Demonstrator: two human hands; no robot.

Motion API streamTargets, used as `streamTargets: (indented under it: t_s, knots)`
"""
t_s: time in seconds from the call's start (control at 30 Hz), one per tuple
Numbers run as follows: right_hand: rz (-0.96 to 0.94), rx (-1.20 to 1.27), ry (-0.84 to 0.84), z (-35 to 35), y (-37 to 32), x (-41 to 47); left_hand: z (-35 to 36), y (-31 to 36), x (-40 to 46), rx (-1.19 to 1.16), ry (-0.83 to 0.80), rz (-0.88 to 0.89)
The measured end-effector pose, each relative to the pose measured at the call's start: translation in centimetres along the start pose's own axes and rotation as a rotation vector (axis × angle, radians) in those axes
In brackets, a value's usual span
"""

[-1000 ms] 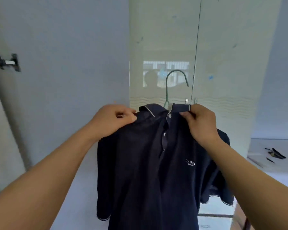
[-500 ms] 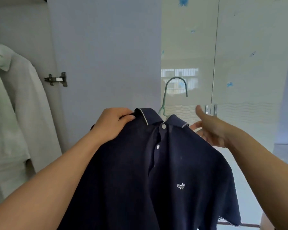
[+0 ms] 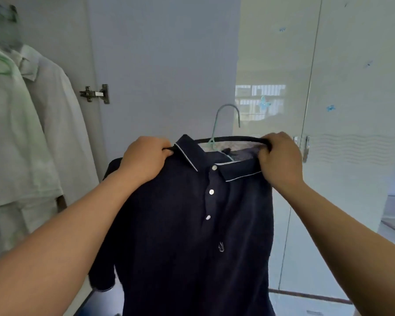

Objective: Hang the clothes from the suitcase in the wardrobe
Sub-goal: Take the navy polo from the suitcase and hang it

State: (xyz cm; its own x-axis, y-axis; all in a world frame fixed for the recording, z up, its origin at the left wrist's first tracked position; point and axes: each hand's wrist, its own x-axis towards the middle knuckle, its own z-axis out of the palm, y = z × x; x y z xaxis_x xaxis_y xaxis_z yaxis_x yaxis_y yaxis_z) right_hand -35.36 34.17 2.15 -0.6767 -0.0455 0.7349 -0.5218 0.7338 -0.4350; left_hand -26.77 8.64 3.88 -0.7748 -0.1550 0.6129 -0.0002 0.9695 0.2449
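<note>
Left of the open wardrobe door (image 3: pixel 164 65) hang pale shirts (image 3: pixel 32 133), while both hands' grip pinches the polo's collar (image 3: pixel 226 153).

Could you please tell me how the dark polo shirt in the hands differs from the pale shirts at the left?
The navy polo shirt is dark with white collar trim; the pale shirts are whitish. The polo is gripped at its collar by the left hand and right hand, its hanger hook free in the air; the pale shirts hang untouched inside the wardrobe. Both have collars and sit on light green hangers.
</note>
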Motion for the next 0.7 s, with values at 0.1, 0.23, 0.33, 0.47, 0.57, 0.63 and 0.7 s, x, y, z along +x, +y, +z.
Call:
streamTargets:
  t_s: [0.1, 0.23, 0.33, 0.47, 0.57, 0.63, 0.7]
  knots:
    - [0.009, 0.073, -0.132, -0.8, 0.3, 0.3, -0.4, 1.5, 0.0, -0.247, 0.024, 0.049]
    - [0.065, 0.423, -0.475, -4.0, 0.5, 0.3, -0.4, 2.0, -0.5, -0.46, 0.099, -0.035]
    - [-0.052, 0.354, -0.574, -4.4, 0.8, -0.3, -0.1, 3.0, -0.9, -0.545, 0.096, -0.04]
    - [-0.139, 0.278, -0.016, -4.8, 2.0, 0.7, -1.0, 5.1, -1.6, -1.067, 0.045, 0.022]
    - [-0.179, 0.115, 0.128, -4.6, 3.8, 1.2, -2.1, 5.5, -2.1, -1.133, -0.193, 0.089]
    - [-0.023, 0.074, -0.048, -4.1, 5.4, 1.5, -2.1, 5.0, -2.5, -0.675, -0.407, 0.047]
    - [0.056, 0.129, -0.049, -3.6, 6.6, 1.4, -1.4, 4.5, -2.4, -0.494, -0.408, -0.073]
